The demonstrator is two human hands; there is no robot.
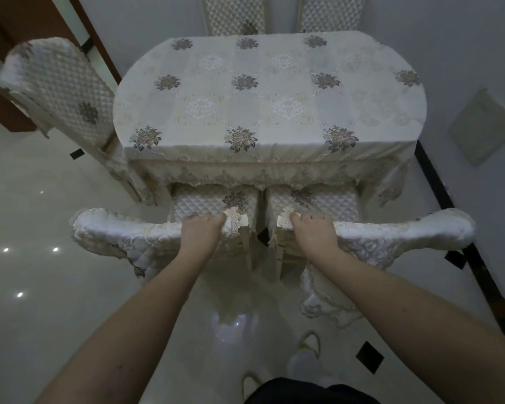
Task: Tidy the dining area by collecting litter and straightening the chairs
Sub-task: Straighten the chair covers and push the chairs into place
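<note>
Two chairs with cream quilted covers stand side by side at the near edge of the dining table (268, 153), their seats partly under the lace-trimmed tablecloth. My left hand (201, 231) grips the top of the left chair's back (120, 234) near its inner corner. My right hand (312, 230) grips the top of the right chair's back (405, 231) the same way. A narrow gap separates the two chairs. No litter shows on the table or the floor.
A third covered chair (62, 88) stands angled at the table's left end. Two more chair backs (233, 16) rise behind the far edge. A wall runs along the right with a dark floor border (438, 182). Glossy white tiles lie to the left. My slippered feet (306, 354) are below.
</note>
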